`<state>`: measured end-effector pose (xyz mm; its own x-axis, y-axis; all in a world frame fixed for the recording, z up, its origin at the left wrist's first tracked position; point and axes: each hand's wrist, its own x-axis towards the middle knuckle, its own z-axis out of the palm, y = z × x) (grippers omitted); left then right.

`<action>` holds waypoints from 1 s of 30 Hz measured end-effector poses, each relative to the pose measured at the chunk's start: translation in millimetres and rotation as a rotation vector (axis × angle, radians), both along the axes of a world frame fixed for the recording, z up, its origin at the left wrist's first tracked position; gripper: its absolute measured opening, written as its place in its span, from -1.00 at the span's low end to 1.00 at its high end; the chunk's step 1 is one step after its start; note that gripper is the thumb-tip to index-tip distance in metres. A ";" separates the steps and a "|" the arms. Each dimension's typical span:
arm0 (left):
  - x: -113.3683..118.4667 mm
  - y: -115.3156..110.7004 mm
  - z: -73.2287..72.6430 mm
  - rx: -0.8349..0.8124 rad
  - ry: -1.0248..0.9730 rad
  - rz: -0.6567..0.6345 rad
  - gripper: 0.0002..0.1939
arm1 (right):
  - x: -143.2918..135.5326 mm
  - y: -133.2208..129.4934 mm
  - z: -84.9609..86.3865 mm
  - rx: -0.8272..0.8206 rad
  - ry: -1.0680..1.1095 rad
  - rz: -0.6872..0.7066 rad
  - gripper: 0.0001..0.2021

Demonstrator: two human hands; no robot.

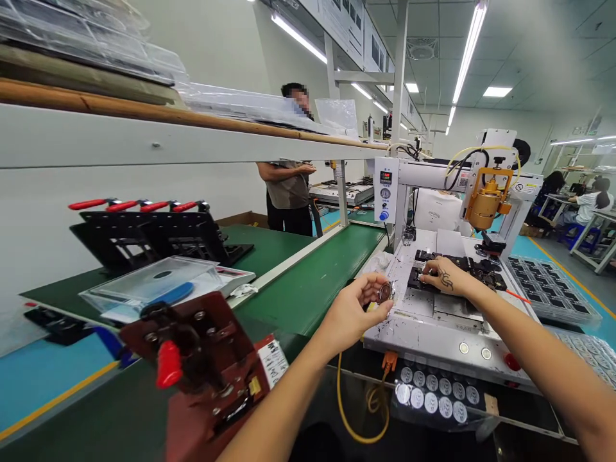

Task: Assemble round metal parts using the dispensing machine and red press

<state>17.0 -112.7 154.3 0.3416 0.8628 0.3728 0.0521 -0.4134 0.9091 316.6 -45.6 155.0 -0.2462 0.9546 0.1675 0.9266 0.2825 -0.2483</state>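
In my left hand [359, 307], held between thumb and fingers, is a small round metal-rimmed part [385, 293] with a dark brownish face, like a watch case. It is in the air just left of the white benchtop machine [404, 321]. My right hand [441, 276] reaches over the machine's bed, its fingertips bent together at the left end of a black fixture [486, 273]. Whatever those fingertips grip is hidden. Above and to the right of that hand hangs the machine's gold-coloured head [485, 202].
A dark red clamp fixture [206, 359] with a red handle stands front left. Trays of black parts [553, 292] lie right of the machine; a sheet of round silver discs [430, 402] lies below its front. A green belt [308, 282] runs behind. Another person [291, 192] stands beyond the shelf.
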 end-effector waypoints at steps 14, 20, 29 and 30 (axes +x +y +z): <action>-8.6 -71.6 -39.9 -0.160 -0.120 0.100 -0.52 | 47.6 -168.1 -7.3 0.578 0.313 -0.334 -0.68; -7.1 -93.3 -65.9 -0.041 -0.014 0.063 -0.57 | 92.0 -257.9 -95.2 0.702 0.336 -0.681 -0.62; 35.1 -112.7 -58.2 0.009 0.122 -0.081 -0.63 | 111.4 -262.6 -127.4 0.677 0.327 -0.721 -0.45; 35.5 -115.2 -59.2 -0.040 0.108 -0.091 -0.63 | 112.4 -262.7 -128.0 0.674 0.326 -0.719 -0.45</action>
